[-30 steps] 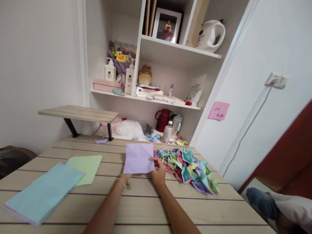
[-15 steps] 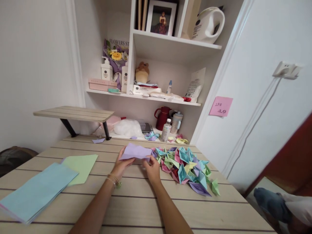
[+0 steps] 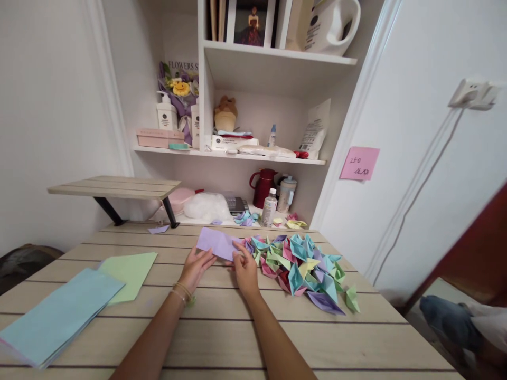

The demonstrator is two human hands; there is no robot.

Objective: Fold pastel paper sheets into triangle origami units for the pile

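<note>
A lilac paper sheet (image 3: 216,242), folded in half, lies on the wooden table (image 3: 237,338) in front of me. My left hand (image 3: 195,267) rests flat with its fingers stretched onto the paper's near left edge. My right hand (image 3: 244,268) pinches the paper's near right corner with its fingertips. Just right of my right hand spreads a pile of folded paper shapes (image 3: 304,266) in blue, green, pink, yellow and purple.
A stack of blue sheets (image 3: 55,316) and a green sheet (image 3: 127,266) lie at the left. A small raised wooden shelf (image 3: 114,186) stands at the back left. Behind are white shelves (image 3: 253,155) with bottles, a red jug (image 3: 264,187) and a water bottle (image 3: 269,207). A person's foot (image 3: 447,322) shows lower right.
The lilac sheet was upright and open, then folded over and laid down flat on the table. Both hands followed it down and now press its near edge.
</note>
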